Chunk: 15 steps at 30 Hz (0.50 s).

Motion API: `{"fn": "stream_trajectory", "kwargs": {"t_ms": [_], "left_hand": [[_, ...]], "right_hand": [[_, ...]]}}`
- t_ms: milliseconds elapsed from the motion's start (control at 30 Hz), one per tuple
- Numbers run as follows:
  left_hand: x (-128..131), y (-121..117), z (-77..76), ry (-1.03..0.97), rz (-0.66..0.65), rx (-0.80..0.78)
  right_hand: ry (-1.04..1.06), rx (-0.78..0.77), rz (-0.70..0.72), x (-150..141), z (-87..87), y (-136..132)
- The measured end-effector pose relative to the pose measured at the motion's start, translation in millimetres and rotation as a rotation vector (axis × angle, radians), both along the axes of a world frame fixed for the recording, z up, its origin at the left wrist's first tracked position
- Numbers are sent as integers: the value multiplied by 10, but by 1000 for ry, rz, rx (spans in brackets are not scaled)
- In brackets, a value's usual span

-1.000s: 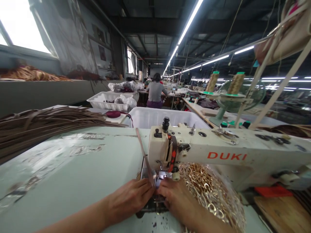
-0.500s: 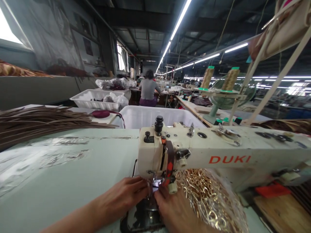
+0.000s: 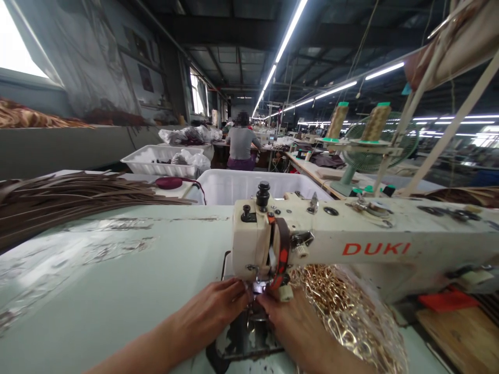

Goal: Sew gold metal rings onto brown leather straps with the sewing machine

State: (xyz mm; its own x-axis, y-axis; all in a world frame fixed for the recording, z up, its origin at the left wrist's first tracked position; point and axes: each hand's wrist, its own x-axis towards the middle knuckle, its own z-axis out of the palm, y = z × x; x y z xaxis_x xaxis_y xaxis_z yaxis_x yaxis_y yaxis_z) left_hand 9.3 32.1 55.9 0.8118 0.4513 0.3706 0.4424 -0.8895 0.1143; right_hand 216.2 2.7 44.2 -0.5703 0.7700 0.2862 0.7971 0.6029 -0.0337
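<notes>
Pinching a small piece of work under the needle, my left hand (image 3: 212, 309) and my right hand (image 3: 290, 319) meet at the foot of the sewing machine (image 3: 351, 244); the fingertips of both are pressed together on the piece, left from the left side, right from the right; the piece itself is almost wholly hidden by my fingers and by the glare at the foot, so I cannot tell its shape with any certainty.

It sits on the metal plate (image 3: 244, 343) right below the machine head, near me, at the middle of the pale green table (image 3: 117, 291); a bag of gold metal rings (image 3: 346, 311) lies just to the right, touching my right wrist; a pile of brown straps (image 3: 66, 200) rests far to the left; a white bin (image 3: 241, 187) stands beyond the machine; another person sits at a bench far off.

My fingertips are very close to the needle, and I judge that a slip toward it could get one pricked; the bag crowding my wrist could nudge the piece and skew the seam.

As for direction, I judge the piece's long axis runs near-to-far, pointing away from me under the foot; too little shows to be sure.
</notes>
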Motion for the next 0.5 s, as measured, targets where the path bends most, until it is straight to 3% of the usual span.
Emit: {"fn": "stream_trajectory", "kwargs": {"t_ms": [333,500], "left_hand": [[-30,39,-193,56,24,74],[-25,54,-187,70,37,55]], "right_hand": [[86,-41,-31,203,184,65],[136,-23,-91,203,194,95]]}}
